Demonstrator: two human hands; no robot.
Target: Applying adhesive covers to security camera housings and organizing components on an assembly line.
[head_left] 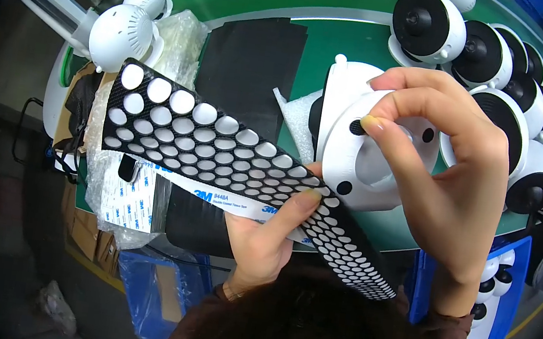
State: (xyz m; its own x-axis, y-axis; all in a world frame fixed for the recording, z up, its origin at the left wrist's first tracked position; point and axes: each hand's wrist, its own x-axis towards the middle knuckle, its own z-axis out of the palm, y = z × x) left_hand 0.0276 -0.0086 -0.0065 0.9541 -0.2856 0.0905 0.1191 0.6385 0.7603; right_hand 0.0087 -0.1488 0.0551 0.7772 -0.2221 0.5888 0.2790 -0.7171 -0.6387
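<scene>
My left hand (263,240) pinches a black sheet (232,154) with rows of round holes, its thumb on top and its strip of white backing with blue print hanging below. Beyond the sheet, a white dome-shaped camera (342,100) lies tipped with its round base (338,154) toward me. Small black round pads (344,188) sit on that base. My right hand (450,141) is curved over the camera. Its thumb presses beside the upper-left pad (357,127) and the index fingertip rests near the rim; the other fingers are mostly hidden.
Several white cameras with black fronts (429,27) crowd the right of the green table (344,36). Two more white units (123,39) stand at the left. Black sheets (252,57), bubble wrap (182,38) and printed white sheets (130,202) lie nearby. A blue bin (508,297) holds parts below right.
</scene>
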